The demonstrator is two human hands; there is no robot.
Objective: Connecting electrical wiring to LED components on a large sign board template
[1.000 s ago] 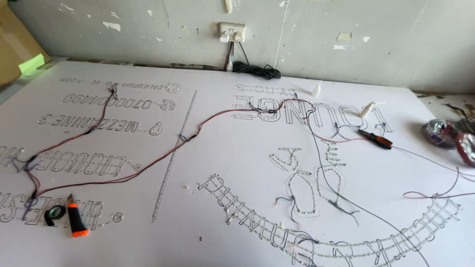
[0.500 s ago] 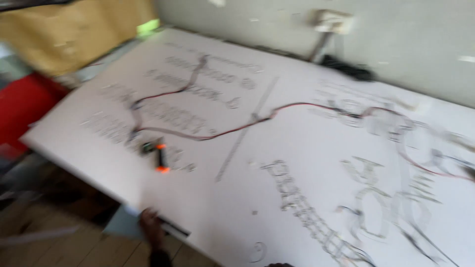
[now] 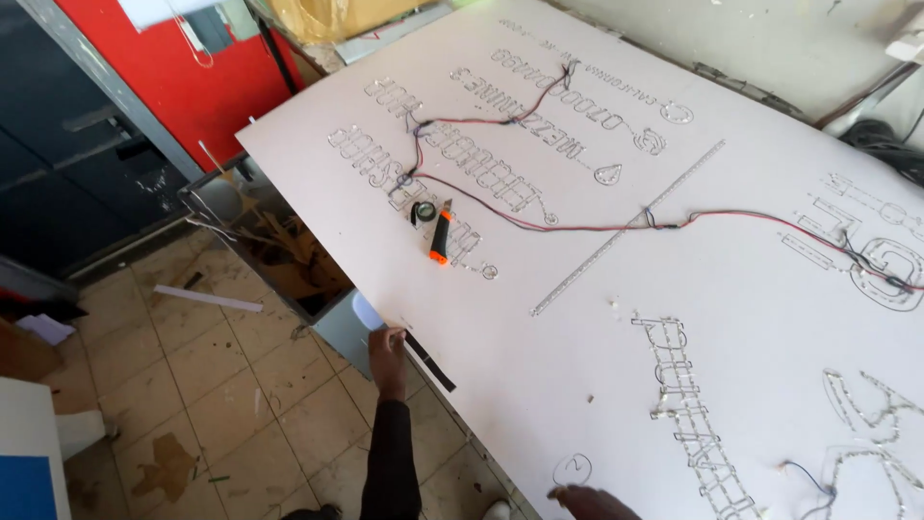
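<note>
Low in the frame's centre-left, the left hand (image 3: 387, 349) reaches past the edge of the large white sign board (image 3: 616, 318), fingers curled around a small pale sheet (image 3: 367, 311), a black strip (image 3: 430, 360) just beside it. The right hand (image 3: 595, 502) rests at the bottom edge on the board; whether it is spread or closed I cannot tell. An orange-handled tool (image 3: 440, 234) lies up-left of centre beside the red and black wires (image 3: 616, 227), handy for the lettering.
</note>
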